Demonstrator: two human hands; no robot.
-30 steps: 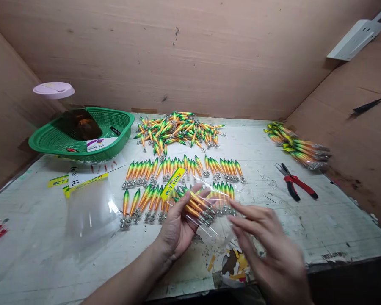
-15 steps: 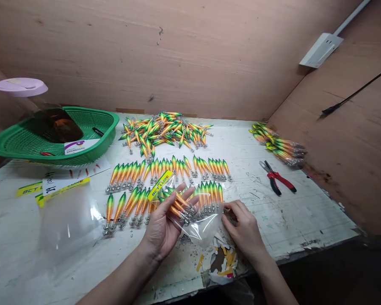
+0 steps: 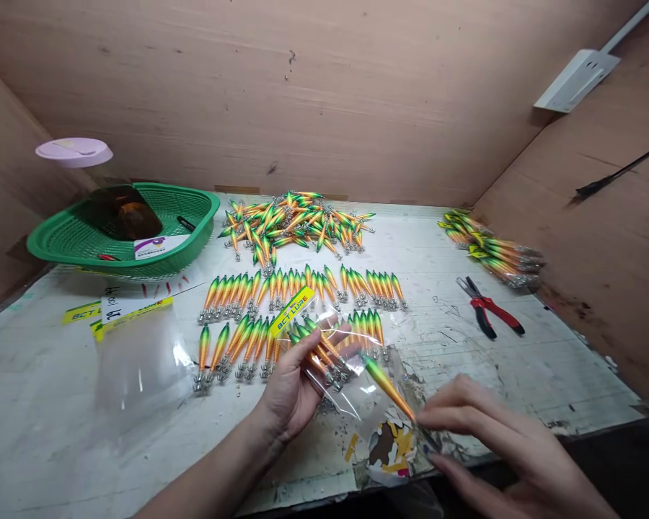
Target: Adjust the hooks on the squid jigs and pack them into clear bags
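Note:
My left hand [image 3: 292,386] grips a clear plastic bag [image 3: 324,346] with a yellow header card; several green-and-orange squid-jig lures lie inside it. My right hand [image 3: 497,440] pinches one lure [image 3: 386,386] by its hook end, the lure's green tip pointing at the bag's open mouth. Behind the hands, lures lie in two neat rows [image 3: 303,288] on the white table [image 3: 519,360]. A loose heap of lures [image 3: 295,223] sits farther back.
A green basket [image 3: 124,231] stands at the back left. Empty clear bags with yellow cards [image 3: 135,346] lie left of the rows. Filled bags [image 3: 492,249] are stacked at the back right, with red-handled pliers [image 3: 489,310] near them. Cardboard walls enclose the table.
My right hand left the row beside the bag and pulled back toward me with one lure pinched in it. The left hand keeps holding the bag.

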